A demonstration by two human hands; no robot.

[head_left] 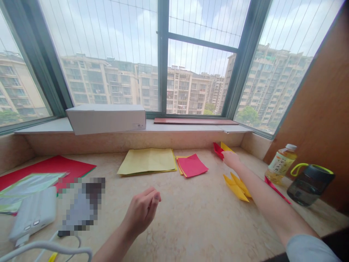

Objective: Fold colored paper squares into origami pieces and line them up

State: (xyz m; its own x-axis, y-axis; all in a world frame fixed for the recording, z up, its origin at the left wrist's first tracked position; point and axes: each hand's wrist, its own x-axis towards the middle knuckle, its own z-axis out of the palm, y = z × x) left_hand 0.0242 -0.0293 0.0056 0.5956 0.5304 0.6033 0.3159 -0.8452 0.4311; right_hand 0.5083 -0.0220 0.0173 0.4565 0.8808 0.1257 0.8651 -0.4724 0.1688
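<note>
My right hand (231, 159) reaches to the back right of the stone counter, its fingers closed on a red folded paper boat (217, 150). Just behind that boat, partly hidden by it and my hand, is a yellow folded paper piece (227, 147). Nearer to me, two yellow paper boats (235, 187) lie side by side, partly covered by my right forearm. Over the middle of the counter, my left hand (143, 209) is curled closed with nothing visible in it. Beyond it lie a small stack of square paper with red on top (193, 165) and larger yellow sheets (148, 161).
At right stand a drink bottle (281, 163) and a dark cup (311, 185), with a red strip (277, 190) beside them. Red sheets (73, 168), a white power bank (35, 214), a cable (62, 249) and a blurred-out object (83, 207) lie left. A white box (107, 119) sits on the sill.
</note>
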